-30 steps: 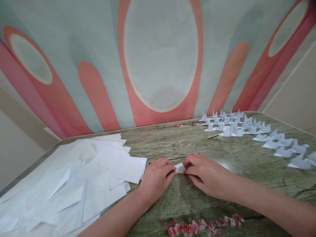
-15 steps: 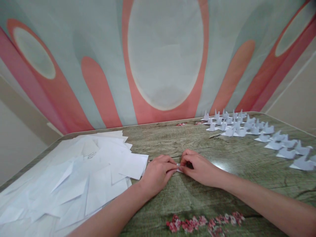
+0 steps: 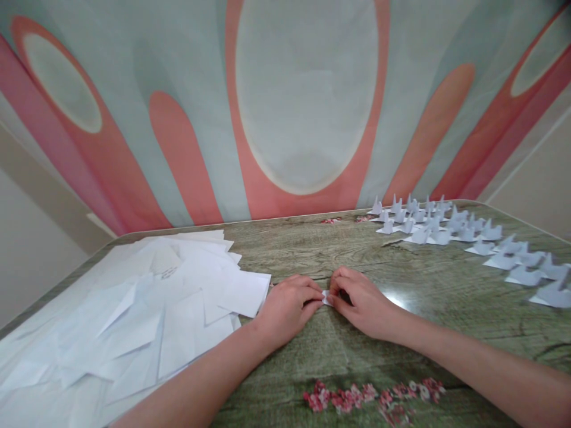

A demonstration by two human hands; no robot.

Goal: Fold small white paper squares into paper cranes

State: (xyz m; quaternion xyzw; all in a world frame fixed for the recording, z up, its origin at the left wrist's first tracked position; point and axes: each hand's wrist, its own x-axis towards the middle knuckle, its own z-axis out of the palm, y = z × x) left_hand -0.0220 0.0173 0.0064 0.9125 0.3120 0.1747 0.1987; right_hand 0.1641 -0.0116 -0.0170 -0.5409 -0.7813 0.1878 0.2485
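A small folded piece of white paper [image 3: 326, 298] is pinched between my two hands, low over the middle of the table. My left hand [image 3: 292, 306] grips its left end between thumb and fingers. From the other side, my right hand [image 3: 357, 302] holds the right end, thumb and forefinger pressed together. Most of the paper is hidden behind the fingertips, so its exact shape cannot be made out.
A wide pile of loose white paper sheets [image 3: 111, 321] covers the table's left side. Several folded paper birds [image 3: 484, 246] stand in rows at the back right. The wood-grain table [image 3: 285, 249] has printed pink flowers and meets a patterned backdrop [image 3: 307, 89].
The view has shifted slightly. A little more of the white paper shows between my fingertips; both hands keep their pinch on it.
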